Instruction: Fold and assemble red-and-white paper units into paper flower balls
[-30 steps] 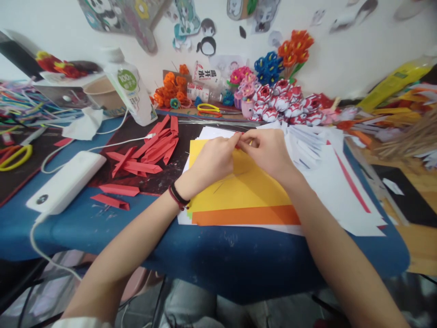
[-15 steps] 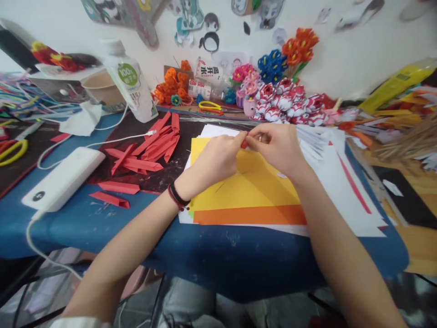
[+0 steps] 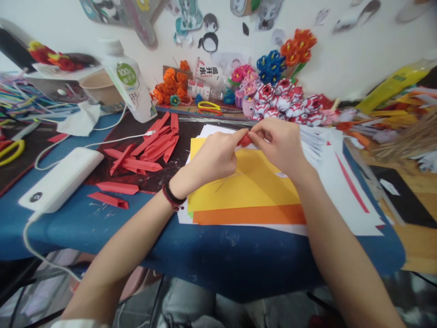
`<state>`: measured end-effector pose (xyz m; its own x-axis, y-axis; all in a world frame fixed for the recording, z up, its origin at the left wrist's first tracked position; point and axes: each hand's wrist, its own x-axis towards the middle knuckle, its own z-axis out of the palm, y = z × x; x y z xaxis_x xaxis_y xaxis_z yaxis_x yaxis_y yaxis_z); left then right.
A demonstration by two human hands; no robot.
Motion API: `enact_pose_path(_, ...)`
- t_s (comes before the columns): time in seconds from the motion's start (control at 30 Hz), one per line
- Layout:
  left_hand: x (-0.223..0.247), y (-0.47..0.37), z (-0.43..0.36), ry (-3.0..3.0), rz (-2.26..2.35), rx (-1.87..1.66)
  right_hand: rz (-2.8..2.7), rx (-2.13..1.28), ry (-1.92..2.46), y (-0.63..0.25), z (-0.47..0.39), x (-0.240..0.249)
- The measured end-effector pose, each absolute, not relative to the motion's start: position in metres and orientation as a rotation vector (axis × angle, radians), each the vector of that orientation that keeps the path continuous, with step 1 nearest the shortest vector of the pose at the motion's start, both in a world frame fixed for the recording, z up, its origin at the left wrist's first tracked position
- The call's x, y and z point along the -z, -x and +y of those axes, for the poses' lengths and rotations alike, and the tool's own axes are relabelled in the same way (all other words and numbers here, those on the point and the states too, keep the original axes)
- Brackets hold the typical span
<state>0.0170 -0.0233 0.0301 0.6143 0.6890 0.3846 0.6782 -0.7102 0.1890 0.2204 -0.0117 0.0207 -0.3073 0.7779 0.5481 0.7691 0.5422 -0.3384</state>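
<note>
Between my fingertips is a small piece of red paper (image 3: 245,140), mostly covered by them. My left hand (image 3: 218,152) pinches its left side, and my right hand (image 3: 278,143) pinches it from the right. Both hands are above a yellow sheet (image 3: 252,182), which lies over an orange sheet (image 3: 249,215) and white paper (image 3: 334,196). Left of the stack, a pile of folded red paper strips (image 3: 146,150) rests on a dark mat (image 3: 102,172). Two more folded strips (image 3: 118,187) lie nearer the front.
A white power bank (image 3: 61,180) with cables sits at left, behind it a white bottle (image 3: 129,86). Red-and-white paper flowers (image 3: 287,102) stand along the wall. Yellow-handled scissors (image 3: 13,152) lie far left. A black flat object (image 3: 403,196) is at right.
My hands have drawn slightly apart at the fingertips, and more of the red paper shows between them. The right hand has turned a little. Other things stay in place.
</note>
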Motion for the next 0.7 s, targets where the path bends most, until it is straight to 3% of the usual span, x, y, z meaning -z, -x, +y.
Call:
enact_pose_path(0.23,-0.02,-0.021,-0.02,-2.785,1.27,-0.667,-1.976,-0.173,1.253,-0.219,-0.007,-0.019)
enact_pose_path(0.5,-0.009,-0.021,-0.016,-2.724,1.305,-0.819,-1.721,-0.989,1.236,-0.229,0.001,-0.005)
enact_pose_path(0.7,-0.006,-0.015,-0.007,-2.53,1.409,-1.025,-1.595,-1.102,1.087,-0.227,-0.006,-0.022)
